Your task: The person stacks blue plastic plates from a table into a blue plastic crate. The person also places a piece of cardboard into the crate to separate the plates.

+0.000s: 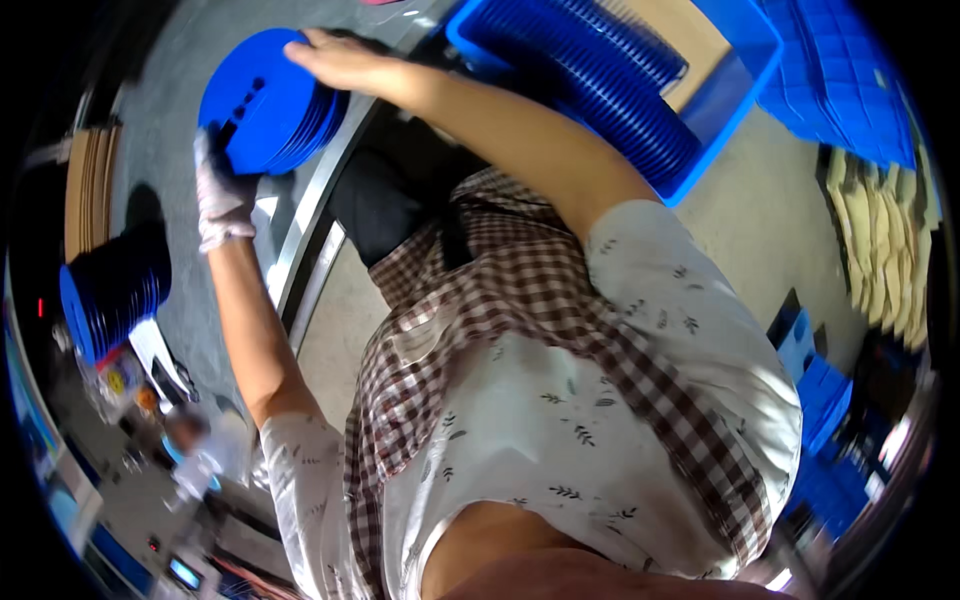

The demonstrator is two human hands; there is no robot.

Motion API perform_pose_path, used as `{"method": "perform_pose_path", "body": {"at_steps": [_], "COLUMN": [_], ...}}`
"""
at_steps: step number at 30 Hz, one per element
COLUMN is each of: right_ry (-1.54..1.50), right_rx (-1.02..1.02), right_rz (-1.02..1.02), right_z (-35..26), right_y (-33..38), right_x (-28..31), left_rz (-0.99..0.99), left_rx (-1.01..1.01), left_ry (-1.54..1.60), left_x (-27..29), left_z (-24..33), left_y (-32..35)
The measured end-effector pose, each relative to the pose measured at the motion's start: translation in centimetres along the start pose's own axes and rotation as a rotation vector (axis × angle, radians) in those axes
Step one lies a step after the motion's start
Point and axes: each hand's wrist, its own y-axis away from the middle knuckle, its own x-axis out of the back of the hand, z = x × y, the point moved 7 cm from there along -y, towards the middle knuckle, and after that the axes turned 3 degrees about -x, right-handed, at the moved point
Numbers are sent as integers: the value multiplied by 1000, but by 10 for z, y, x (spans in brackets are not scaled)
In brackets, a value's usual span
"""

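Observation:
A stack of round blue plastic discs [262, 95] rests on the grey tabletop, the top disc showing a short row of dark slots near its middle. My left hand [222, 190], in a whitish glove with dark fingers, grips the near left edge of the stack. On the far right edge lies my bare right hand [345, 62], its fingers bent over the rim and partly hidden. Between them the two hands hold the stack from opposite sides.
A blue crate [735, 125] with rows of blue discs and a cardboard sheet stands at right. More dark blue discs [110, 300] and cardboard pieces [90, 190] sit at the table's left. Folded blue crates [840, 80] and a blurred person [205, 450] are farther off.

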Motion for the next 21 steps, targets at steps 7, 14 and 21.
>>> {"method": "perform_pose_path", "body": {"at_steps": [7,14,21], "right_ry": [-91,-143,-16], "right_rx": [76,235,601], "right_rz": [47,107,168], "right_z": [19,-27,-33], "right_y": [-43,-39,22], "right_x": [-41,-19,85], "left_rz": [152,222,9], "left_rx": [-121,-175,-3], "left_ry": [-27,-47,1], "left_x": [60,31,-78], "left_z": [0,41,1], "left_y": [-37,-10,26]}}
